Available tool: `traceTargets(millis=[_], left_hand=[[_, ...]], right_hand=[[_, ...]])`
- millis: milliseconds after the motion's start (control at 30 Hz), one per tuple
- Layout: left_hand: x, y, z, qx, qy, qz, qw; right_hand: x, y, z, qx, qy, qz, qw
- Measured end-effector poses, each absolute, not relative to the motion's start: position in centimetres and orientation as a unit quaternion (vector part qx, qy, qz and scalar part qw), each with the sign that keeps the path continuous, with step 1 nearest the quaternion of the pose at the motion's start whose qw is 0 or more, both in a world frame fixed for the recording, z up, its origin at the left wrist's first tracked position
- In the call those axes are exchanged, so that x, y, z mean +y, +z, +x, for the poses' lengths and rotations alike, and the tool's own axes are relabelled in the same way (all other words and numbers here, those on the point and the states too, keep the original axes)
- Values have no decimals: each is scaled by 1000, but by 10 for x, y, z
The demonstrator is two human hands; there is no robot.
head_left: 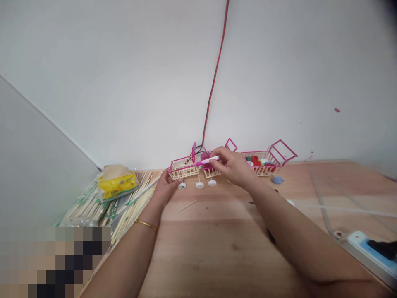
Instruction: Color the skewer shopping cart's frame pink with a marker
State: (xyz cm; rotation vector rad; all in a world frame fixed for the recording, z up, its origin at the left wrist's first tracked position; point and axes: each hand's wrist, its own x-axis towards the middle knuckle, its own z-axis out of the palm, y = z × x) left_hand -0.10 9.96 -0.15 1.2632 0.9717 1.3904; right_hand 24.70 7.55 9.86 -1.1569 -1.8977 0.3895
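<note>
My left hand is closed on the left end of a small cart built of thin wooden sticks, with pink upper rails and handle. White round caps serve as wheels under it. My right hand pinches a white marker pen, whose pink tip is at the cart's right end by the handle. Whether the tip touches the wood I cannot tell. A second stick cart, partly hidden behind my right hand, shows its pink handle. Farther right, another cart holds several coloured caps.
A yellow packet lies on bundled wooden sticks at the left. One loose stick is on the wooden table. A blue lump sits near the right cart. At the right is a power strip; a red-black cable runs down the wall.
</note>
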Motion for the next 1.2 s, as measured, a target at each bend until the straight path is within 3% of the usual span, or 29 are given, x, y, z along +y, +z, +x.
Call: traceTargets(millis=[300,567,1200], left_hand=[[99,-1,-1,410,572,517,487],[99,-2,-2,406,569,518,493],[98,0,-1,406,569,520,491]], right_hand=[[75,99,248,-760,160,-464,427],[70,105,250,-726,173,-437,502],[71,106,252,-718,118,-460,508]])
